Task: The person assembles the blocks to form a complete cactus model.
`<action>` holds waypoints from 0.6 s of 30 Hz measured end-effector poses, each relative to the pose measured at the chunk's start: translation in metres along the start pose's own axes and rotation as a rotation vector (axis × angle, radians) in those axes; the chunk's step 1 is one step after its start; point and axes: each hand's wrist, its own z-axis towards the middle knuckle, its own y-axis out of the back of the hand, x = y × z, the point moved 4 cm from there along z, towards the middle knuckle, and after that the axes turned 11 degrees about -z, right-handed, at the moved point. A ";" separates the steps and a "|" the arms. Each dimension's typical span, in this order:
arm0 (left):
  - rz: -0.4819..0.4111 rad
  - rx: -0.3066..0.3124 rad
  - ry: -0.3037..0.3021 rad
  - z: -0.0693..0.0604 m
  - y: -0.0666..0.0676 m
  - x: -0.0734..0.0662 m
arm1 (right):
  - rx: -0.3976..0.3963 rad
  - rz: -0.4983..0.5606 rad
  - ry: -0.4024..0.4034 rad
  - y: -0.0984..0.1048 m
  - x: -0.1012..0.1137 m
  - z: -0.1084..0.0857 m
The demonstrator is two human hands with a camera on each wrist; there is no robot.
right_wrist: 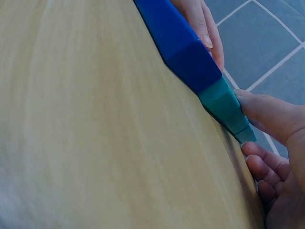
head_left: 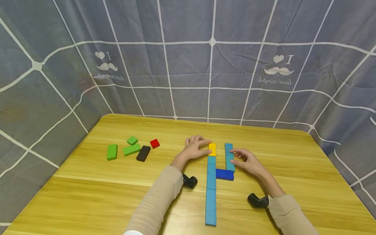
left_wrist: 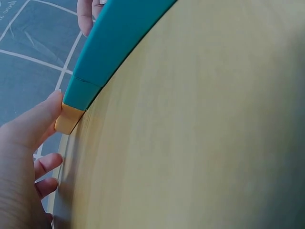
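Note:
In the head view a column of light blue blocks (head_left: 211, 175) runs away from the person, with a yellow block (head_left: 212, 149) at its far end. My left hand (head_left: 194, 148) pinches that yellow block (left_wrist: 69, 119) between thumb and finger. A dark blue block (head_left: 224, 174) lies crosswise, touching the column's right side. From its right end, two light blue blocks (head_left: 229, 157) extend away in a shorter column. My right hand (head_left: 248, 161) is at their right side, thumb and fingertip against them; in the right wrist view the thumb touches the teal block (right_wrist: 225, 105).
At the table's left lie several green blocks (head_left: 112, 152), a black block (head_left: 143, 153) and a red block (head_left: 154, 143). Black devices (head_left: 189, 181) are at both wrists. A grey curtain (head_left: 188, 65) with white lines stands behind the wooden table (head_left: 117, 189).

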 end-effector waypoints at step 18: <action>-0.215 -0.084 -0.033 -0.003 0.008 0.006 | -0.009 -0.021 0.001 0.006 0.026 -0.005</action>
